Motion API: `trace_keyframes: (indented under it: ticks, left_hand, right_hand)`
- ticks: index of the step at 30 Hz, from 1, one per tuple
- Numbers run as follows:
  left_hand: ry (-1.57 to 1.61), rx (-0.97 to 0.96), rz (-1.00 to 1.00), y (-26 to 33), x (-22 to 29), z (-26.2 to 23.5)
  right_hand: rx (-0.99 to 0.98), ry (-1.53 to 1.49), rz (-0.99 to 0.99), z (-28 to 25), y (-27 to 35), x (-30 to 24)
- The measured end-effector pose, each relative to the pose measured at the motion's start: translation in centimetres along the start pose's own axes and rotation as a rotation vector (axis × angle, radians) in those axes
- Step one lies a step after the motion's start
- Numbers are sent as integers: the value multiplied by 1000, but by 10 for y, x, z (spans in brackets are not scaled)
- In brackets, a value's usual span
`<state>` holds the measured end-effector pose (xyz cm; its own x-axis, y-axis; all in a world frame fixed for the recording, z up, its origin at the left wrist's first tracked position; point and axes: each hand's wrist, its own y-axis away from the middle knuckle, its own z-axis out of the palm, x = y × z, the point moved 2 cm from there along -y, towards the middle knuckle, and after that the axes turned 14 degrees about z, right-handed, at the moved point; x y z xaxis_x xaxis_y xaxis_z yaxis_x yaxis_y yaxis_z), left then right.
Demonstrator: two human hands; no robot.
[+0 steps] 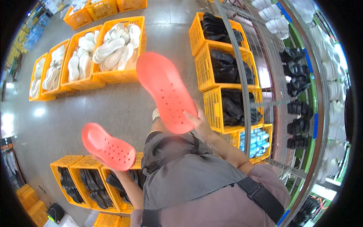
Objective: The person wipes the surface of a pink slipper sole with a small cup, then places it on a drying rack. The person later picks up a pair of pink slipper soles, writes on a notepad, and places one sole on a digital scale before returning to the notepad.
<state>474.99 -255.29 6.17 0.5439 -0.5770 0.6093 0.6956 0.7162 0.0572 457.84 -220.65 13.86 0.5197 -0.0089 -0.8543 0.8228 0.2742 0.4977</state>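
Note:
My right hand (pixel 201 123) grips a coral-red insole (pixel 166 92) by its lower end, its thumb on the perforated face. This insole is raised in front of me, tilted with its smooth end up and to the left. A second coral-red insole (pixel 108 147) of the same kind is in my left hand (pixel 109 165), lower and further left. That hand's fingers are mostly hidden beneath it. Both insoles have rows of small holes toward the end nearest me, and they are apart from each other.
Yellow crates (pixel 120 78) of white soles stand at the far left. Stacked yellow crates (pixel 204 72) of black soles are on the right, beside a metal rack (pixel 245 113) holding black and white soles. More crates (pixel 77 163) with black soles stand at lower left. Grey floor (pixel 56 125) lies between.

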Motion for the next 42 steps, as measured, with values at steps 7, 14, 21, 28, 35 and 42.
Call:
trace_keyframes:
  ticks: [7,14,21,28,35,42]
  left_hand:
    - [156,-385,-506,-288,-262,284]
    - [218,-408,-585,-520,-475,476]
    - [193,-276,-450,-743,-581,588]
    - [191,-192,-446,-998,-763,705]
    - [192,-345,-673,-1242,-938,924]
    - [186,-352,-719,-1501,-1129,1072]
  right_hand:
    - [39,-426,92,-47,-224,-171]
    - [108,90,-118,-144,-513,-337]
    - [-321,-17,174,-174,-779,-517]
    - [-491,-397,406,-211,-1092,-678]
    - [-452,-652,382,-282,-1322,-850]
    - [-374,-693,258,-350,-1642,-1004]
